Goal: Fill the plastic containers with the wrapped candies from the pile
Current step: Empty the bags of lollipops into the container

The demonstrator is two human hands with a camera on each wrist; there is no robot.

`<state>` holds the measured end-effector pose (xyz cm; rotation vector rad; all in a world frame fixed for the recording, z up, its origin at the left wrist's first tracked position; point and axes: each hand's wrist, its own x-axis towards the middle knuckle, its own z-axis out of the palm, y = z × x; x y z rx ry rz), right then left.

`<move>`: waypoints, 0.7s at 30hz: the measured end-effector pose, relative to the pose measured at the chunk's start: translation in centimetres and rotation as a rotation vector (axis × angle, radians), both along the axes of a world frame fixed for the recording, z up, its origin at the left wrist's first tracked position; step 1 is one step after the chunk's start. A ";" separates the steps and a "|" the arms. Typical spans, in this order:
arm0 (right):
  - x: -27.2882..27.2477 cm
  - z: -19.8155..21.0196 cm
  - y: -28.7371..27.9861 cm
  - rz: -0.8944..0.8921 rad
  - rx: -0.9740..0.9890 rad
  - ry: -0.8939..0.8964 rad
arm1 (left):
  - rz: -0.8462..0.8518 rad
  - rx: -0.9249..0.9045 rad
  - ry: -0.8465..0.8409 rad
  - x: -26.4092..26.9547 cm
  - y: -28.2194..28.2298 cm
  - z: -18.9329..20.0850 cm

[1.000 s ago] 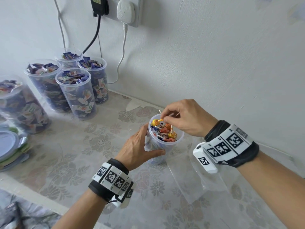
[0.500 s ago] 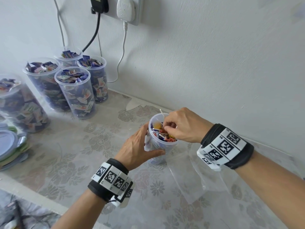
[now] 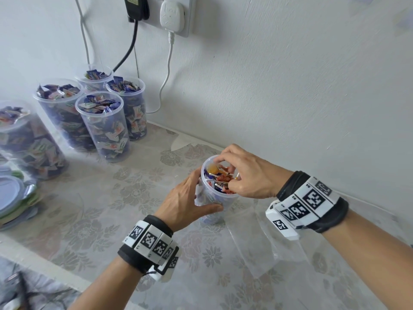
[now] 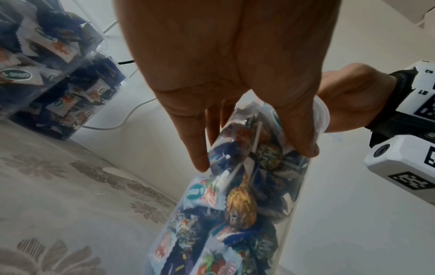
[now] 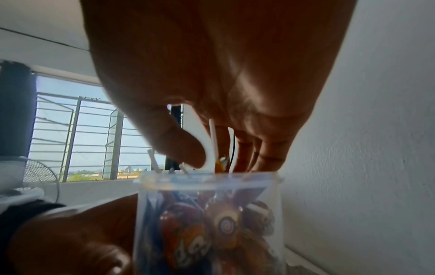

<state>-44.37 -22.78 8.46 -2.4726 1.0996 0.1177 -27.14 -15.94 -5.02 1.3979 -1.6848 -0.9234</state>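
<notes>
A clear plastic container (image 3: 210, 195), packed with wrapped lollipops (image 3: 221, 177), stands on the floral tablecloth. My left hand (image 3: 196, 193) grips its side, thumb in front and fingers behind. My right hand (image 3: 231, 177) covers its mouth, and the fingertips (image 3: 230, 170) press down on the top candies and their white sticks. In the left wrist view the container (image 4: 235, 214) shows lollipops down to its base under my left hand (image 4: 253, 158). The right wrist view shows my right hand (image 5: 223, 160) at the container's rim (image 5: 207, 178), with sticks rising between thumb and fingers. No candy pile is in view.
Several filled containers (image 3: 102, 126) stand at the back left near the wall. Stacked lids (image 3: 13, 198) lie at the far left. An empty clear plastic bag (image 3: 268, 242) lies flat under my right wrist. Plugs and cables (image 3: 172, 14) hang on the wall close behind. The table edge (image 3: 44, 265) runs at the front left.
My right hand has dropped from above the rim onto the container's mouth, and its fingers have spread over the candies. The left hand and the container have stayed put.
</notes>
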 end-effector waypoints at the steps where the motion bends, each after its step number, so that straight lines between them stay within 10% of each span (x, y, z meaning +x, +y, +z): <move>1: 0.1 -0.2 -0.1 0.028 -0.013 -0.002 | -0.001 0.001 0.001 0.0 0.0 0.0; 21: 0.3 -2.3 0.4 0.040 -0.275 -0.228 | -0.004 -0.010 0.009 0.2 0.0 0.0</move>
